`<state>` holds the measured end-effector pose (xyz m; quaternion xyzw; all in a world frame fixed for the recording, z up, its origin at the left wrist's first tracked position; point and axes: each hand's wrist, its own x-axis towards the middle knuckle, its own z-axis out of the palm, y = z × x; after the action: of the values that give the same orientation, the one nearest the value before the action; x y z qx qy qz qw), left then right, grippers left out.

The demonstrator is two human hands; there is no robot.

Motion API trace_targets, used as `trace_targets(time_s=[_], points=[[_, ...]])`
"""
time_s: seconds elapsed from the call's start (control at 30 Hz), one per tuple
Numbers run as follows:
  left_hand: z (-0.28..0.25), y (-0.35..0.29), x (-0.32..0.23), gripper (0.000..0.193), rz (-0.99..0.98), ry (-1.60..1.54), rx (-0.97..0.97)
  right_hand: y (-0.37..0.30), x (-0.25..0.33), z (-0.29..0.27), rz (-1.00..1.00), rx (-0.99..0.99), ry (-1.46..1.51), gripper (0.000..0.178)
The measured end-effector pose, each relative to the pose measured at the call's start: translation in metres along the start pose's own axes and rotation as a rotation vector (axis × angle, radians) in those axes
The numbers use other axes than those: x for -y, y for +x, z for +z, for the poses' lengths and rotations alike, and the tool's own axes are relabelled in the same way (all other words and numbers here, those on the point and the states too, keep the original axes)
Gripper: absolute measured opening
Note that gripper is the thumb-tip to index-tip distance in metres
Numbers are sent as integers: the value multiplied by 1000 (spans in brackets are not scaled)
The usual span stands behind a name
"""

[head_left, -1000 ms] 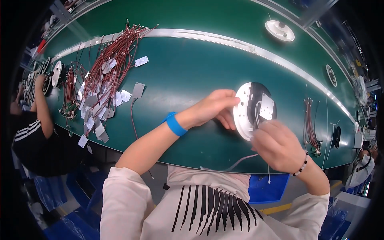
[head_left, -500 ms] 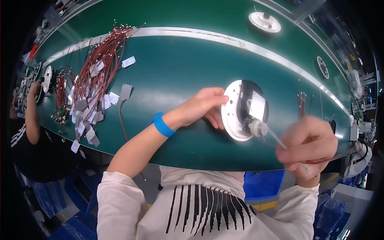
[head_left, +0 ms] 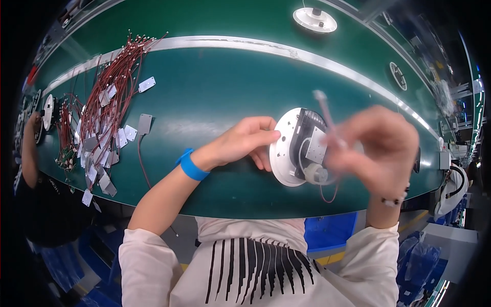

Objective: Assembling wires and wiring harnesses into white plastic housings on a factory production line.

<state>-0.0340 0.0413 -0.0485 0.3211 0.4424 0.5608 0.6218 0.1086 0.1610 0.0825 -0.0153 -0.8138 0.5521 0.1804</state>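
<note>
My left hand (head_left: 238, 140) grips the left rim of a white round base plate (head_left: 282, 156), tilted up off the green table, thumb in front and fingers behind. Fixed to the plate are a black housing, a flat silver plate with small holes (head_left: 315, 145) and a whitish cylindrical part (head_left: 315, 174). My right hand (head_left: 381, 148), blurred by motion, is closed on a thin reddish cable (head_left: 326, 111) just right of the plate. The cable's pale connector end sticks up above the fingers. A loop of it hangs below, beside the cylindrical part.
A heap of red-wired silver plates (head_left: 105, 120) lies at the left, with one single wired plate (head_left: 144, 124) nearer me. Further white round units (head_left: 314, 19) sit beyond the metal strip (head_left: 225, 42). At the far left, another person's arm (head_left: 29, 153) reaches to similar units.
My right hand has moved up and inward, bringing the cable's connector end above the base plate. My left hand still holds the plate; the whole view has shifted slightly.
</note>
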Motion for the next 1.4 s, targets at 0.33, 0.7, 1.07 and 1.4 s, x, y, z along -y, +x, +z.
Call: trace_targets(time_s=[0.33,0.7,1.07,1.4], points=[[1,0,-1,23,-4,21,36,-4,-25,-3,-201,387,-1038,8],[6,0,-5,25,10,33,-10,7,-24,21,-250,520,-1207,9],[4,-1,-3,26,16,-6,-41,21,-50,9,-110,478,-713,8],[5,1,-3,25,18,2,-28,17,-36,12,-147,473,-826,31]])
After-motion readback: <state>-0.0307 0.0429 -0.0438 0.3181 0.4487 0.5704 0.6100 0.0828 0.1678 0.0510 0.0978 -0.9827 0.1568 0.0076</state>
